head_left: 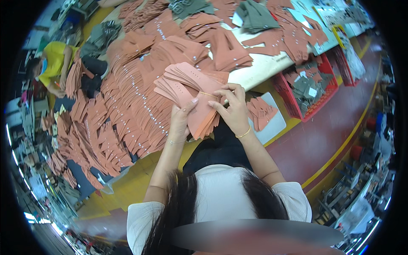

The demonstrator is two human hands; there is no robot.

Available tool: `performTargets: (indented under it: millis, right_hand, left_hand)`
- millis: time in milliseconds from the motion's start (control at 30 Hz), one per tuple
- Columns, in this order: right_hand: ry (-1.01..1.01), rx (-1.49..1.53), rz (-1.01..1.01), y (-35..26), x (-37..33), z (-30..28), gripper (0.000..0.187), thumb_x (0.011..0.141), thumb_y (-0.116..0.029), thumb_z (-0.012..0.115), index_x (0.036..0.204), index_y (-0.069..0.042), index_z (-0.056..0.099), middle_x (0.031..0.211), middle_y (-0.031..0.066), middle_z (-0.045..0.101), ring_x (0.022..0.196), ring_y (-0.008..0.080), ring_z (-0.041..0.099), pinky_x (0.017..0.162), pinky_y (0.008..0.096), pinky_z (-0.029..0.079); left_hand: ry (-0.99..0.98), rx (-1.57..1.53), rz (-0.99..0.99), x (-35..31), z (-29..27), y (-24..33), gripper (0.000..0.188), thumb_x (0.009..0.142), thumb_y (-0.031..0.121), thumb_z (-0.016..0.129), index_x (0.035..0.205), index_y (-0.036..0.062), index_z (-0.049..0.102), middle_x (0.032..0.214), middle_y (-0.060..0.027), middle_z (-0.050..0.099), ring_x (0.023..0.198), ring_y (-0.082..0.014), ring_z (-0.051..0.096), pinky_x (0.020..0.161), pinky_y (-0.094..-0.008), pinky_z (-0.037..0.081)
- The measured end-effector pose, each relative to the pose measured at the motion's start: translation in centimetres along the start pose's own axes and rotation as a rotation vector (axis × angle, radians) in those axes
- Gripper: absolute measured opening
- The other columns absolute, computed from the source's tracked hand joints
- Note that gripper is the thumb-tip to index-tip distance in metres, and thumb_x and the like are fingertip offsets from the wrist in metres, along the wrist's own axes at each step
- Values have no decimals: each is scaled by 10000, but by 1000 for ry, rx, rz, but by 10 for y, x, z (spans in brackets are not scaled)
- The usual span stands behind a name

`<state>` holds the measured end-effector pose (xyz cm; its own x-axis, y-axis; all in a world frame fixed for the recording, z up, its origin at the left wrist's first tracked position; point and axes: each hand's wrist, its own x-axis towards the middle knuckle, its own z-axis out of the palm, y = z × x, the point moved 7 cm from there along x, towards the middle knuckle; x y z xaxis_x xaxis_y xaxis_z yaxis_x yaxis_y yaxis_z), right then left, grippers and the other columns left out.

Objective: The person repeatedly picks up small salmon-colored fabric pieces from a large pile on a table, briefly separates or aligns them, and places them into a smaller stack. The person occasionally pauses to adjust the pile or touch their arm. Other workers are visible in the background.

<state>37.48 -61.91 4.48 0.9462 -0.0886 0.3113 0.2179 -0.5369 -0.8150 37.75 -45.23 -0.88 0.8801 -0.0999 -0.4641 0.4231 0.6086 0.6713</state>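
A fanned bundle of salmon-orange cut pieces (180,83), flat like leather and with small punched holes, is held up in front of my body. My left hand (182,118) grips its lower left side, thumb on top and fingers underneath. Across the middle of the bundle runs a thin yellow rubber band (207,94). At the band's right end, my right hand (233,106) is closed, thumb and fingertips pinching there. The bundle's underside and the left fingertips are hidden.
Stacks of matching orange pieces (140,89) cover the table, with grey-green stacks (255,17) at the far side. A red crate (312,110) of pieces stands right, beside a white board (276,123) with more pieces. A co-worker in yellow (55,63) handles pieces at far left.
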Motion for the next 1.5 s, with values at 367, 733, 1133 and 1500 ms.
performTargets:
  millis: [367, 733, 1133, 1500]
  right_hand:
    - [-248, -127, -78, -14, 43, 78, 148, 826, -160, 638, 879, -53, 551, 897, 106, 543, 871, 304, 512, 806, 413, 378]
    - [-571, 42, -317, -12, 111, 94, 175, 859, -238, 620, 831, -65, 627, 810, 58, 612, 801, 252, 542, 772, 358, 402]
    - [-453, 486, 160, 41, 163, 212, 162, 925, -177, 543, 921, -15, 540, 779, 117, 559, 739, 236, 536, 702, 325, 442]
    - [96, 1222, 386, 100, 254, 145, 140, 968, -219, 529, 962, -85, 489, 711, -7, 493, 553, 89, 465, 538, 250, 436]
  left_hand:
    - [204, 30, 151, 35, -42, 38, 392, 834, 105, 672, 1171, -6, 507, 1033, -85, 621, 910, -157, 621, 818, -309, 507]
    - [108, 303, -199, 9, -93, 90, 418, 813, 131, 683, 1164, -38, 531, 1009, -85, 637, 870, -161, 630, 790, -302, 500]
    - [-139, 458, -402, 48, -88, 93, 495, 735, 74, 720, 1183, -32, 541, 1064, -76, 635, 891, -136, 602, 795, -261, 477]
    - [-279, 440, -436, 62, -63, 91, 557, 746, 42, 703, 1256, -26, 490, 1067, -77, 645, 904, -154, 633, 756, -252, 499]
